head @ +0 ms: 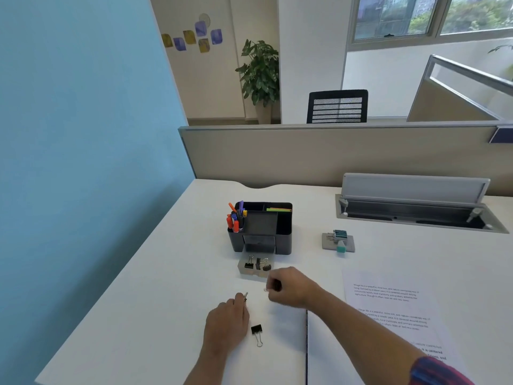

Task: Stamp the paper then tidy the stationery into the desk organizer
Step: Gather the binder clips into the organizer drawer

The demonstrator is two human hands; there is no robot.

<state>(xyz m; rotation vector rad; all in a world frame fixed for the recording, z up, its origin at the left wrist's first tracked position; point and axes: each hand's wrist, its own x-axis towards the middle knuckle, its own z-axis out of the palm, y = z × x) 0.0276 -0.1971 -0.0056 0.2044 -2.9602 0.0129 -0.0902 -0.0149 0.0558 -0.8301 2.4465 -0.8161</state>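
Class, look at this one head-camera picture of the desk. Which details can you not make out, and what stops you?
Head view:
- Paper: print too small and blurred to read; the right arm covers its near corner.
- Right hand: curled fingers hide most of what it pinches.
- Left hand: only a clip's wire tip shows past the fingers.
- Organizer: walls hide the compartment floors.
- Stamp: too small.
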